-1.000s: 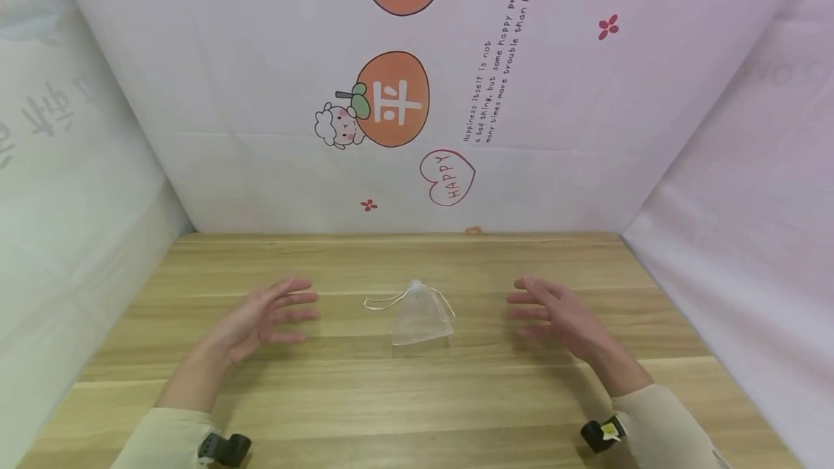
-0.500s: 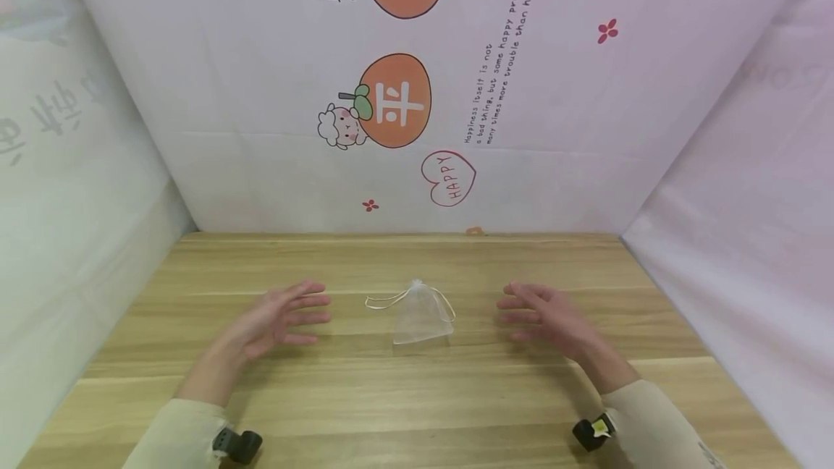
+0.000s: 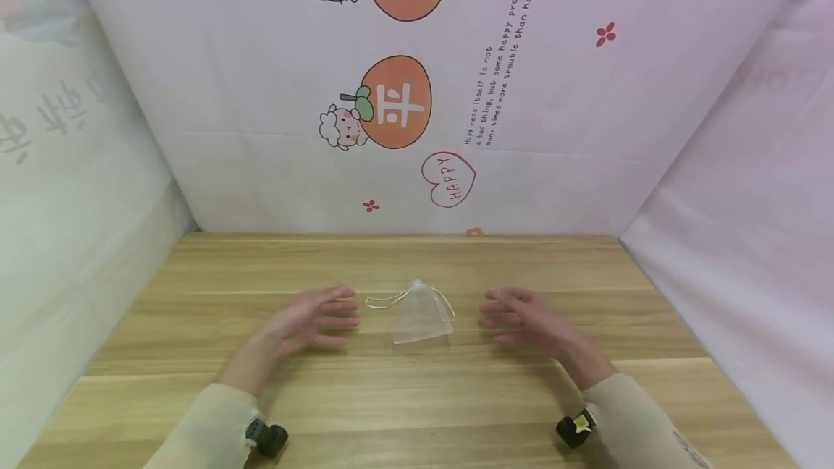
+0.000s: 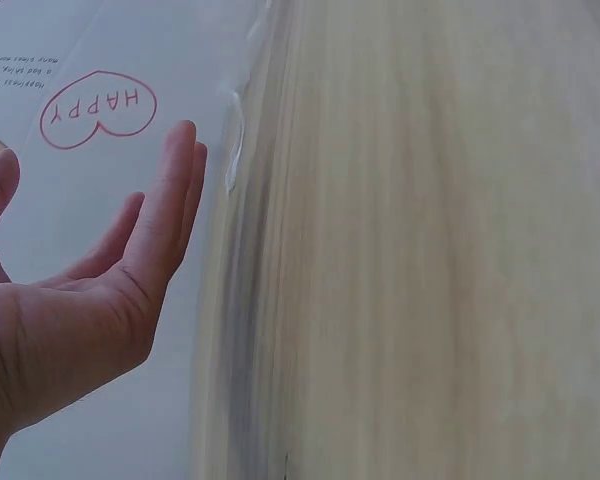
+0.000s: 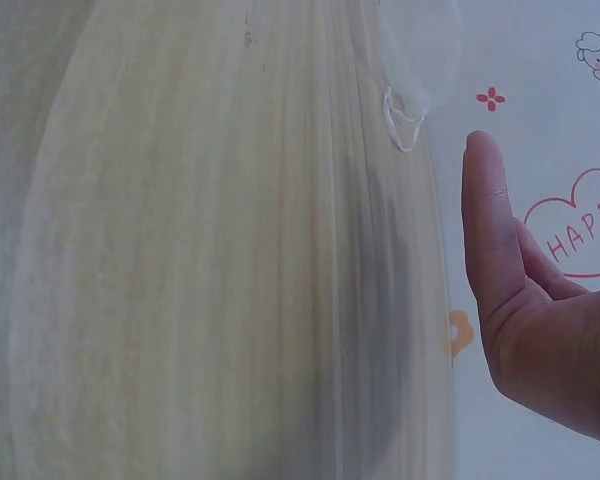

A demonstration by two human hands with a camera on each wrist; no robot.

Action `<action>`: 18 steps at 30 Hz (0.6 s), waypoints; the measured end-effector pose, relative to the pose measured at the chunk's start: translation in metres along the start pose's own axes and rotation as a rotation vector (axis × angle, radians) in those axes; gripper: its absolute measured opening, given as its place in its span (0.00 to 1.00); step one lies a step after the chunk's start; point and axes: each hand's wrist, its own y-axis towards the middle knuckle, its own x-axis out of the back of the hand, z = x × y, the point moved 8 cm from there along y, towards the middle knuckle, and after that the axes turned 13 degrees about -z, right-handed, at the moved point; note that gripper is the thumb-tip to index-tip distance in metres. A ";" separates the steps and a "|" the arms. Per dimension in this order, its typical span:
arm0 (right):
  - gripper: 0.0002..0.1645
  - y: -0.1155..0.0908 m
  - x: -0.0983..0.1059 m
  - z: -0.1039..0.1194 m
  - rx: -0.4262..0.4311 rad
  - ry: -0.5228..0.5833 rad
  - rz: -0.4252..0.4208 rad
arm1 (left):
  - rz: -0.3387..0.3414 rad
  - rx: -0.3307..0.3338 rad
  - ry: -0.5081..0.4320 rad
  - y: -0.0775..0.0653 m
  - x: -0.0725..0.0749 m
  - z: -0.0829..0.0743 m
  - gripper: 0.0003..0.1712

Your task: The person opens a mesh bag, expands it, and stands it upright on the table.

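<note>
1. Nearest, both sleeves (image 3: 210,425) have shifted inward over the counter (image 3: 417,411).
2. The left grip (image 3: 314,320) has moved rightward; it is released, fingers loosely extended, holding nothing, just beside the left loop of the drawstring (image 3: 396,298).
3. The right grip (image 3: 529,320) has come leftward, likewise released and bare, slightly farther off.
4. Between them the sheer white pouch (image 3: 422,318) lies unmoved on the counter, untouched; the narrowing gap suggests an approach, handling not yet begun.
5. Behind, at the far side, the printed backdrop (image 3: 554,179) stands unchanged.
</note>
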 end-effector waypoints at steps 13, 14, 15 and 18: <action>0.40 0.010 -0.025 -0.007 -0.023 -0.007 0.043 | -0.016 0.067 -0.009 0.018 -0.026 0.010 0.40; 0.40 0.011 -0.028 -0.008 -0.025 -0.007 0.049 | -0.020 0.070 -0.010 0.020 -0.027 0.010 0.41; 0.40 0.011 -0.030 -0.008 -0.026 -0.007 0.058 | -0.025 0.073 -0.012 0.021 -0.028 0.011 0.40; 0.41 0.013 -0.038 -0.008 -0.029 0.001 0.080 | -0.039 0.084 -0.019 0.024 -0.031 0.013 0.40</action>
